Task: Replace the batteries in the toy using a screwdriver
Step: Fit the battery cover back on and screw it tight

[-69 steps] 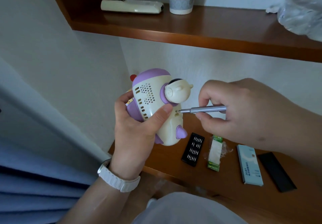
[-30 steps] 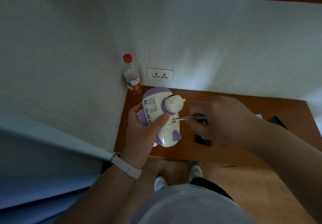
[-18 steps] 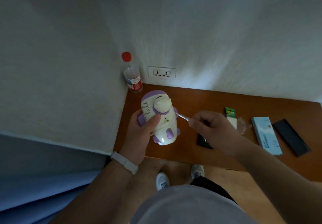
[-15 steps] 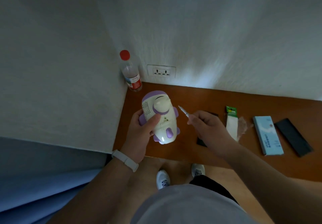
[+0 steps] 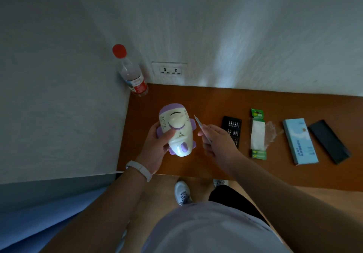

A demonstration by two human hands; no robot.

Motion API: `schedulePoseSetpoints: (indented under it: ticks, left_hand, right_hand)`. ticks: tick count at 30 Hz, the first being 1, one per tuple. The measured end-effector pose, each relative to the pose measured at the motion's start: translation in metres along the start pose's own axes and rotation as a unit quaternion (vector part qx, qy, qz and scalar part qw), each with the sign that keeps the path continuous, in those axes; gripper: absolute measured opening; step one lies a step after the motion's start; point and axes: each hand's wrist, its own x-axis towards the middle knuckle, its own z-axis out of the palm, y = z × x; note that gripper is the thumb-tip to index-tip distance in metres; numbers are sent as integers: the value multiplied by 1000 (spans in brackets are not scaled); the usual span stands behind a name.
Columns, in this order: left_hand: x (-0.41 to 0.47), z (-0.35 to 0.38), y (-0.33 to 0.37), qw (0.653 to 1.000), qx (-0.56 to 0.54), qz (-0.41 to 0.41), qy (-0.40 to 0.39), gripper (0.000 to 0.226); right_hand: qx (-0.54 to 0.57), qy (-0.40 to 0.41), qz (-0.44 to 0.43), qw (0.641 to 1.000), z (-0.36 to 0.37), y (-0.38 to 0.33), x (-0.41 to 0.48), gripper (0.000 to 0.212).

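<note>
Your left hand point(image 5: 157, 148) grips the toy point(image 5: 177, 132), fingers wrapped round its left side and thumb pressed across the front just below the round purple-ringed knob. The toy is white and purple, nose toward 12 o'clock, held over the left end of the counter point(image 5: 176, 95). Can't tell if it touches the wood.

Your right hand point(image 5: 218, 144), at the toy's 3 o'clock, pinches the screwdriver point(image 5: 198, 124) between thumb and curled fingers. The shaft points to about 11 o'clock. Its tip is just beside the toy's right flank, not touching.

On the counter, all out toward 3 o'clock from the toy:
- black bit case point(image 5: 232, 127), open with rows of bits, partly behind your right hand
- battery pack point(image 5: 258, 134), green ends, clear wrap torn loose on its right
- light blue box point(image 5: 300, 141) beyond that
- flat black lid point(image 5: 329, 141) furthest right, tilted

The plastic bottle point(image 5: 131, 73) with a red cap stands in the corner at the toy's 11 o'clock. The wall socket point(image 5: 170, 70) is at the toy's 12 o'clock, just above the counter edge. There is a white wristband point(image 5: 139, 169) on your left wrist. A white shoe point(image 5: 182, 192) shows on the floor at 6 o'clock, below the counter edge.
</note>
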Motion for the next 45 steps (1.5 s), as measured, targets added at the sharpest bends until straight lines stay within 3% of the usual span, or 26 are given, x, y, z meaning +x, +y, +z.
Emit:
schedulePoseSetpoints:
  ticks: [8, 14, 19, 27, 33, 38, 45]
  left_hand:
    - [10, -8, 1, 1000, 7, -21, -15, 65]
    - [3, -10, 11, 998, 64, -13, -13, 77]
    - [-3, -11, 18, 994, 108, -5, 7, 64]
    - [-21, -4, 22, 980, 178, 7, 85, 47]
    - [-60, 4, 37, 932, 297, 115, 174, 31]
    - [-88, 27, 48, 930, 308, 171, 110, 12]
    - [-97, 58, 51, 966, 228, 123, 14, 10]
  right_hand:
    - [-22, -14, -18, 1000, -12, 13, 3, 29]
    - [-47, -12, -34, 998, -14, 10, -6, 30]
    - [-64, -19, -54, 996, -13, 5, -15, 31]
    - [-94, -24, -75, 992, -10, 7, -30, 31]
    - [-119, -31, -111, 986, -11, 13, -45, 30]
    - [-169, -39, -156, 972, -8, 15, -59, 33]
    - [-188, -53, -194, 961, -8, 13, -76, 34]
